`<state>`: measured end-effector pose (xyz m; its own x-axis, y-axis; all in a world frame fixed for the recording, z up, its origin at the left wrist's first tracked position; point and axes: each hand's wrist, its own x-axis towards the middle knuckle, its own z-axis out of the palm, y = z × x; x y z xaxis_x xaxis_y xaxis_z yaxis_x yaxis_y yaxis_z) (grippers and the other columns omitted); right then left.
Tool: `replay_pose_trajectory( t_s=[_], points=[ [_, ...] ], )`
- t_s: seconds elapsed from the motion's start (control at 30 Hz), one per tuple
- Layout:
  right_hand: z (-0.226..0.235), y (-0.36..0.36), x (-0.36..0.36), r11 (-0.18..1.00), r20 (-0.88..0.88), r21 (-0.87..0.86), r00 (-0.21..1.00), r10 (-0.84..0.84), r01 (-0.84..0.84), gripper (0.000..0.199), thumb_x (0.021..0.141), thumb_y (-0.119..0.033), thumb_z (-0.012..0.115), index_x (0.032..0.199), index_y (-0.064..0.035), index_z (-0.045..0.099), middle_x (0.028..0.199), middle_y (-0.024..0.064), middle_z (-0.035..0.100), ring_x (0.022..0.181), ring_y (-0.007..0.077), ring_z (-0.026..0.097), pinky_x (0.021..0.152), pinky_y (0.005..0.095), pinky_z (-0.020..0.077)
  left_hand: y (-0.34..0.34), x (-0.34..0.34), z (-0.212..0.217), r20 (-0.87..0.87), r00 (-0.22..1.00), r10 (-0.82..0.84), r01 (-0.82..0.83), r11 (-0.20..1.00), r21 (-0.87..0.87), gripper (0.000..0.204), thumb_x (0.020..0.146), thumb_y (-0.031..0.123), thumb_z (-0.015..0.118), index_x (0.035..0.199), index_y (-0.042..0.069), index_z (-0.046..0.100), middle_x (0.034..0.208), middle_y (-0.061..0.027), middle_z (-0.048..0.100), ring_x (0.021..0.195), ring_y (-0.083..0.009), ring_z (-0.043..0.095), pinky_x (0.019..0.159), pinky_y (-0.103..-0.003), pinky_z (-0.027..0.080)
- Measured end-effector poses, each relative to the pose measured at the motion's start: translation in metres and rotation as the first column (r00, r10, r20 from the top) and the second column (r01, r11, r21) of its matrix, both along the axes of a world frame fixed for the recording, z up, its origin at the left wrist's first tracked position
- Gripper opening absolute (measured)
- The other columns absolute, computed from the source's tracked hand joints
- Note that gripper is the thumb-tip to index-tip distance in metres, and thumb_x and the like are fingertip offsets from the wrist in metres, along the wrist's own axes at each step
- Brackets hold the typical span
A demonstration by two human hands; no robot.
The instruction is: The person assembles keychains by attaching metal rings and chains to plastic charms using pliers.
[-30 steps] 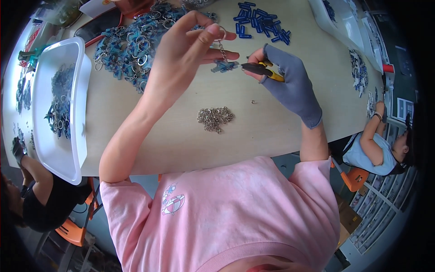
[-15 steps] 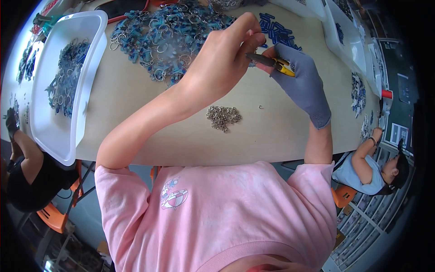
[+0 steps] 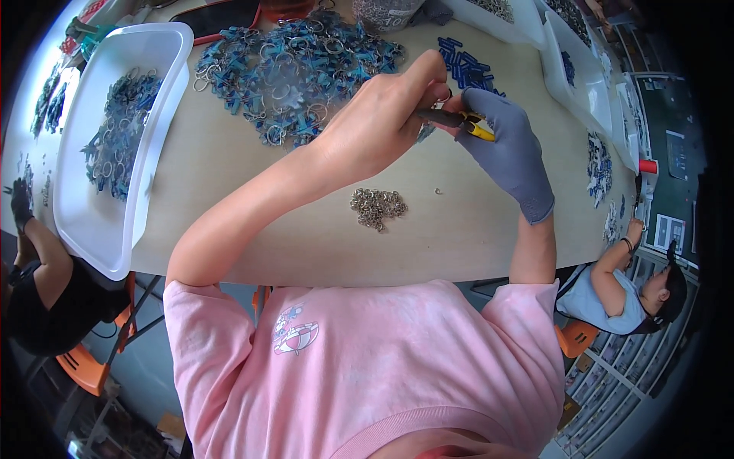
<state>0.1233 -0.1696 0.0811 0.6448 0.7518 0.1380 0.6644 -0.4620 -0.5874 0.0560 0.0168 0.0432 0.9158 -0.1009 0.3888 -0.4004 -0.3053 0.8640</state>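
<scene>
My right hand [image 3: 508,149], in a grey glove with bare fingertips, is closed on pliers [image 3: 478,130] with yellow-and-black handles. Their dark jaws point left, against the fingers of my bare left hand [image 3: 382,115]. That left hand is pinched, and a pale blue keyring charm [image 3: 426,133] shows just below its fingers; most of it is hidden. Under my hands, a small heap of metal jump rings [image 3: 378,209] lies on the table, with one loose ring [image 3: 438,191] to its right. Beyond my left hand spreads a big pile of blue charms with keyrings [image 3: 283,69].
At the left stands a white tub [image 3: 126,233] partly filled with keyring charms. Dark blue pieces [image 3: 468,67] lie behind my right hand. White bins [image 3: 527,30] line the far right. A phone [image 3: 218,19] rests at the back. Other people sit at both sides.
Both hands stay together, lowered slightly toward me, and the pliers' jaws have moved in against my left fingers. The whole view has shifted a little, showing more of the table's far side.
</scene>
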Motion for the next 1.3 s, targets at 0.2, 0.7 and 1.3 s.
replay_pose_trajectory(
  t_s=[0.2, 0.7, 1.3],
  points=[
    [-0.009, -0.001, 0.002, 1.000, -0.139, 0.016, 0.990, -0.024, 0.026, 0.016, 0.085, -0.011, 0.071, 0.095, -0.0018, 0.063, 0.081, 0.0090, 0.066, 0.074, 0.0156, 0.064, 0.069, 0.0281, 0.0503, -0.003, -0.003, -0.012, 0.115, 0.993, -0.016, 0.033, 0.988, -0.154, 0.020, 0.087, -0.010, 0.043, 0.102, 0.000, 0.037, 0.088, -0.0231, 0.063, 0.087, -0.0464, 0.058, 0.067, -0.047, 0.046],
    [-0.004, -0.005, -0.018, 0.990, 0.289, 0.139, 0.957, -0.007, -0.035, 0.025, 0.068, 0.000, 0.073, 0.086, -0.0057, 0.057, 0.082, 0.0066, 0.060, 0.074, 0.0255, 0.058, 0.068, 0.0345, 0.0463, 0.000, -0.004, -0.022, -0.273, 0.925, -0.263, 0.066, 0.821, -0.567, 0.041, 0.100, 0.027, 0.049, 0.132, 0.000, 0.044, 0.127, -0.0099, 0.054, 0.124, -0.0157, 0.045, 0.108, -0.034, 0.033],
    [-0.009, -0.027, -0.040, 0.992, 0.605, -0.032, 0.788, 0.115, -0.120, 0.028, 0.069, -0.017, 0.069, 0.096, -0.0117, 0.062, 0.089, 0.0046, 0.060, 0.079, 0.0237, 0.058, 0.077, 0.0402, 0.0466, -0.006, -0.016, -0.037, -0.207, 0.477, -0.854, 0.196, 0.333, -0.923, 0.027, 0.100, 0.025, 0.054, 0.106, -0.001, 0.060, 0.095, -0.0019, 0.061, 0.085, -0.0081, 0.056, 0.080, -0.023, 0.045]
  ],
)
